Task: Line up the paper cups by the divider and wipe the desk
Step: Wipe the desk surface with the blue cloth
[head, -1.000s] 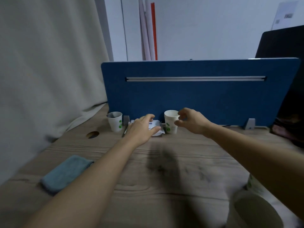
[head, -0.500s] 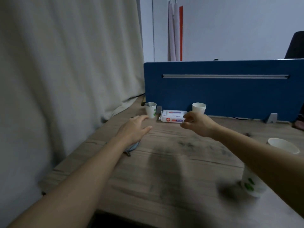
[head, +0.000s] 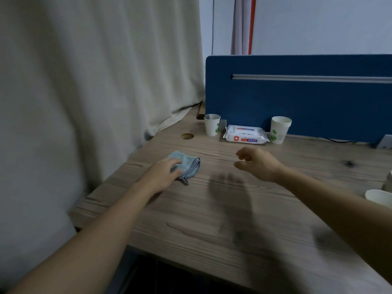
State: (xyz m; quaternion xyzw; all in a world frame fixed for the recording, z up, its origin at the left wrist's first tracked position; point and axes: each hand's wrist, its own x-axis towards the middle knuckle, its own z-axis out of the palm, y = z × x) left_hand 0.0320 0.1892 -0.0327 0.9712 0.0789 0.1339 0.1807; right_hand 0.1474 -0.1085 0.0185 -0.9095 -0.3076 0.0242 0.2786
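Observation:
Two white paper cups with green marks stand upright against the blue divider point(head: 297, 96): a single cup point(head: 212, 124) at the left and a stack of cups point(head: 279, 130) further right. Another cup point(head: 379, 197) shows only its rim at the right edge. A folded light-blue cloth point(head: 188, 165) lies on the wooden desk point(head: 212, 209). My left hand point(head: 160, 176) rests on the cloth's near left part, fingers curled over it. My right hand point(head: 257, 164) hovers above the desk, fingers loosely bent, holding nothing.
A white pack of wet wipes point(head: 246, 134) lies between the two cups at the divider. A round cable hole point(head: 187, 136) is in the desk near the left cup. A beige curtain point(head: 95, 81) hangs along the desk's left edge.
My right hand has let go of the cup stack and drawn back. My left hand moved from the wipes pack back and onto the blue cloth. The camera has turned left.

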